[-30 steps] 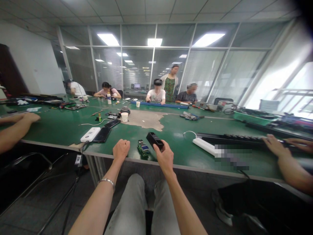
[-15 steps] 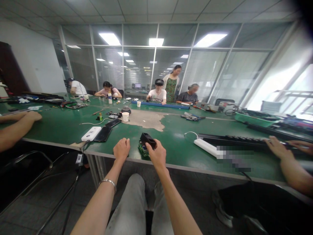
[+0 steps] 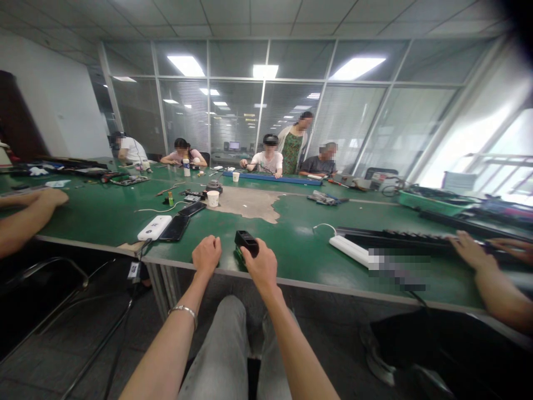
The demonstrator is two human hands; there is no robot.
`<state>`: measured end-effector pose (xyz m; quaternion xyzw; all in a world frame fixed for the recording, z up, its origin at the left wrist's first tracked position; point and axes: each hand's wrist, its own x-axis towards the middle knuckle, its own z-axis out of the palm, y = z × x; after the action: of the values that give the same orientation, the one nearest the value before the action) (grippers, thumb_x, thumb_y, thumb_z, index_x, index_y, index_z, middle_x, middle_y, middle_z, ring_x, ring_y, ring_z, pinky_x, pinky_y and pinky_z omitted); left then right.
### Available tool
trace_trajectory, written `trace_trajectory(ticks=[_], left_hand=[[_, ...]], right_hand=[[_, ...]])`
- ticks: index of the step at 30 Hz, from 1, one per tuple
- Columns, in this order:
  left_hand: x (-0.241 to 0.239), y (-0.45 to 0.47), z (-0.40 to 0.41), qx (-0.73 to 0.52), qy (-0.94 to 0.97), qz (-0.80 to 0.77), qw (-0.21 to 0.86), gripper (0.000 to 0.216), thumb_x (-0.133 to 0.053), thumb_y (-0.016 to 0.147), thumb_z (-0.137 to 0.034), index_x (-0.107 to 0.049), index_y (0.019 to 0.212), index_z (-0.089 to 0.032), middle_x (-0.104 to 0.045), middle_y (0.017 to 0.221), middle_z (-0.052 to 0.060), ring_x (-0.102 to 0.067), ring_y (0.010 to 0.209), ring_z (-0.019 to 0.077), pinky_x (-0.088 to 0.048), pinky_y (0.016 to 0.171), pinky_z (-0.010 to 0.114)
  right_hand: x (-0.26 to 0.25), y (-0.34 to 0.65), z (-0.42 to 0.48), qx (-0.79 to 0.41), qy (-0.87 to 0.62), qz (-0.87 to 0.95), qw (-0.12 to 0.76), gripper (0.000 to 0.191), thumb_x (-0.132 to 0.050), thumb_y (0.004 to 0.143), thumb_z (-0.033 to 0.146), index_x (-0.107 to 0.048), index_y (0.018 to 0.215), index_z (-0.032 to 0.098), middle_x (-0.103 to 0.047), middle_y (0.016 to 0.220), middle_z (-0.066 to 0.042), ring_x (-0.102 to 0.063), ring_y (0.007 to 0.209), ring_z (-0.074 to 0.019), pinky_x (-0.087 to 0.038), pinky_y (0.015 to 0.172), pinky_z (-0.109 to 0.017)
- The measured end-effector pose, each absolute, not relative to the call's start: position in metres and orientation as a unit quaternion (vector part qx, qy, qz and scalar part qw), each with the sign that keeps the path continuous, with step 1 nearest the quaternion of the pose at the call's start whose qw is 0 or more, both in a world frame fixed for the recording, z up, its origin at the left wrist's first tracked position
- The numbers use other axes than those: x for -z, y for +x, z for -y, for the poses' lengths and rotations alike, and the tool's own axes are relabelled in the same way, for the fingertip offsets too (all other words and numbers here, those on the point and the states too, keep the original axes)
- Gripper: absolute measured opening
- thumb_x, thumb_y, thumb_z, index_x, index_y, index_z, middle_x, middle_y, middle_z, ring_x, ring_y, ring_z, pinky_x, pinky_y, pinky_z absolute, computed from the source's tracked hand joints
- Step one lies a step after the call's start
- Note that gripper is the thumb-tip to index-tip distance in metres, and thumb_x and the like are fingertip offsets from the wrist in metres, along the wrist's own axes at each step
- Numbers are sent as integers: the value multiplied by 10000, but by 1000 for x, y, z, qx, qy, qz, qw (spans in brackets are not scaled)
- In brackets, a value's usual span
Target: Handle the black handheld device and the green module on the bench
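Observation:
My right hand (image 3: pixel 261 266) grips a small black box-shaped part (image 3: pixel 246 241) at the near edge of the green table (image 3: pixel 300 228). The part sits over a small green circuit board, which it almost covers. My left hand (image 3: pixel 206 254) rests on the table edge just left of it, fingers curled into a loose fist with nothing seen in it. A metal bracelet (image 3: pixel 183 311) circles my left wrist.
A white power bank (image 3: pixel 154 228) and a black phone (image 3: pixel 174 228) lie to the left. A white power strip (image 3: pixel 348 248) and a long black bar (image 3: pixel 400 238) lie to the right, under a neighbour's hands (image 3: pixel 470 249). Another person's arm (image 3: pixel 25 219) rests at far left. Several people sit across.
My right hand has carried the black part left and down, from beside the green circuit board to on top of it. My left hand has stayed in place.

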<state>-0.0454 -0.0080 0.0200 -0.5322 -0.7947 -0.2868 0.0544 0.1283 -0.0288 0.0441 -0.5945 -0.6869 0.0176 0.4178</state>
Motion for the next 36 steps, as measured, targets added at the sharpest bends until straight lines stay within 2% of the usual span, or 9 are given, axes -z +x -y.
trace_trajectory(ticks=[15,20,30,36], left_hand=[[-19,-46,8,285,-539,791,55,414,-295,969,-469,-620,908,-218,-658,960,77,-591,852,177,-319,675,254],[-19,-46,7,284,-539,791,56,420,-297,966,-476,-616,900,-211,-657,945,76,-586,827,175,-300,655,258],[-18,-44,5,278,-533,796,69,415,-308,965,-475,-621,893,-213,-658,931,69,-591,806,175,-301,647,259],[-20,-45,6,276,-538,793,75,414,-310,963,-478,-621,886,-217,-659,928,58,-595,794,180,-298,630,260]], right_hand=[[-27,129,39,-19,-596,699,395,503,-592,843,401,-543,1271,143,-663,1116,-129,-585,991,-292,-435,833,-358],[-8,133,38,-48,-570,699,429,619,-617,818,421,-494,1337,107,-613,1232,-153,-554,1107,-300,-421,925,-372],[0,126,38,-54,-554,689,465,525,-588,854,394,-515,1308,142,-651,1147,-125,-583,1004,-270,-431,871,-354],[5,122,36,-35,-560,677,476,673,-616,833,451,-451,1365,72,-590,1265,-173,-549,1088,-295,-405,935,-377]])
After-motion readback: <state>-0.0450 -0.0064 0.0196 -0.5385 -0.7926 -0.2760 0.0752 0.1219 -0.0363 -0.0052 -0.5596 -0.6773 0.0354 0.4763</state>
